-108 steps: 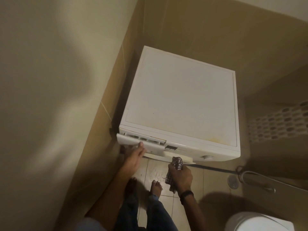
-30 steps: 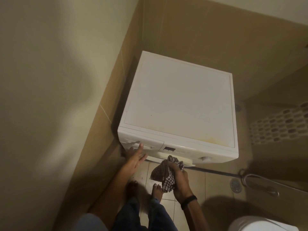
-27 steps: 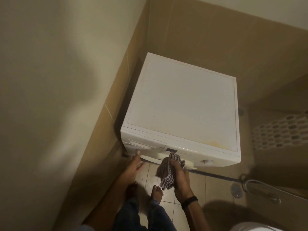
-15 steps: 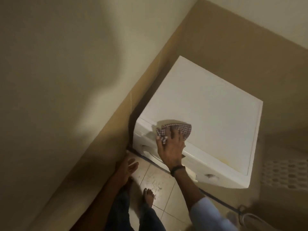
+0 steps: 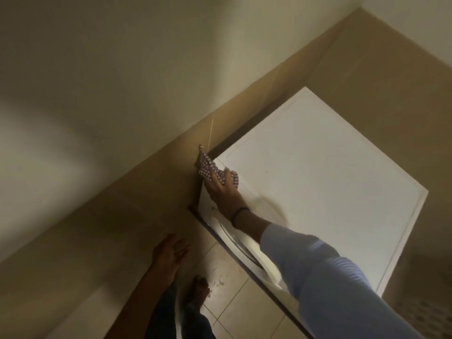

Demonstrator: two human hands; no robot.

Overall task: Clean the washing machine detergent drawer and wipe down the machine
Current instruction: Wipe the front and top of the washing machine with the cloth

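A white washing machine [image 5: 318,182] stands in the corner, seen from above and tilted in view. My right hand [image 5: 223,195] presses a checked cloth [image 5: 208,167] onto the machine's front left top corner, with part of the cloth hanging over the left edge. The detergent drawer is pushed in and mostly hidden under my right hand. My left hand [image 5: 170,256] hangs below the machine's left front with fingers apart, holding nothing. The round door rim [image 5: 234,241] shows below my right wrist.
A tan tiled wall [image 5: 146,204] runs close along the machine's left side, leaving a narrow dark gap. Beige floor tiles [image 5: 234,304] with white residue lie in front, where my bare foot [image 5: 197,291] stands. Patterned tiles show at the far right.
My right hand has slid the cloth left from the front top edge to the machine's left corner. The view has tilted and swung left. My left hand has stayed low and empty.
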